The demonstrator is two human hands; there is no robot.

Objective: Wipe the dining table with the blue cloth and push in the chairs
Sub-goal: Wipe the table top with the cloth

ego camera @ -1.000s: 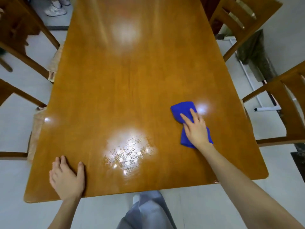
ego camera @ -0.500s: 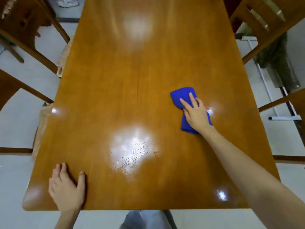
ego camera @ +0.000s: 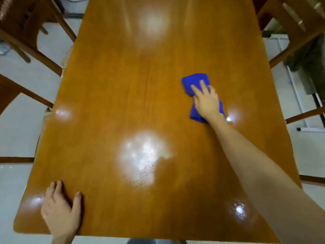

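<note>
A glossy orange-brown wooden dining table (ego camera: 109, 95) fills the view. A folded blue cloth (ego camera: 193, 81) lies on its right half. My right hand (ego camera: 206, 102) presses flat on the cloth with fingers spread, covering its middle. My left hand (ego camera: 60, 210) rests flat on the table's near left corner, fingers apart, holding nothing. Wooden chairs stand pulled back from the table: one at the far left (ego camera: 26, 27), one at the near left (ego camera: 10, 92), one at the far right (ego camera: 295, 20) and one at the near right (ego camera: 306, 115).
Pale tiled floor (ego camera: 17, 131) surrounds the table. A white rail or stand (ego camera: 297, 95) and dark fabric (ego camera: 309, 64) lie on the floor past the right edge. Bright light reflections mark the tabletop.
My right hand has slid the blue cloth away from me, farther up the table's right half. My left hand has stayed on the near left corner.
</note>
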